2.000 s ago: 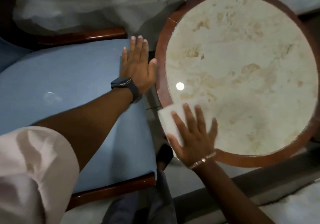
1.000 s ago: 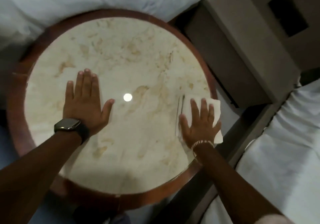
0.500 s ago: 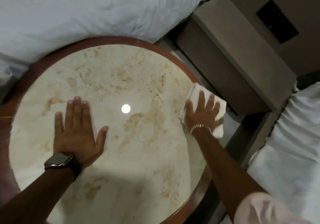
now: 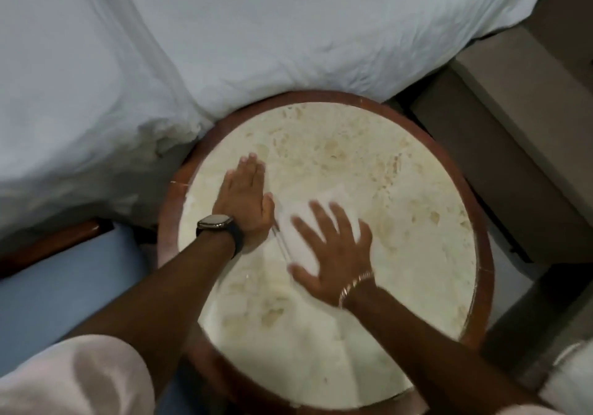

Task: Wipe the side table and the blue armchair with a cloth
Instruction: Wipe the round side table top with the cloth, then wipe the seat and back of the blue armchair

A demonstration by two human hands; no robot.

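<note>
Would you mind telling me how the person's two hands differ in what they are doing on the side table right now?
The right hand presses a white cloth flat with fingers spread; the left hand lies bare on the marble with fingers together. The right hand looks motion-blurred, the left hand sharp. The left wrist wears a dark watch, the right a thin bracelet. Both lie palm down on the side table.

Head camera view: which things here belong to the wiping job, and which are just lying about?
Part of the job:
- white cloth, pressed flat under the right hand
- round side table with stone top
- blue armchair, seat at left
- left hand, flat on the tabletop

Just there:
- white bedding
- wristwatch
- bracelet
- beige nightstand
</note>
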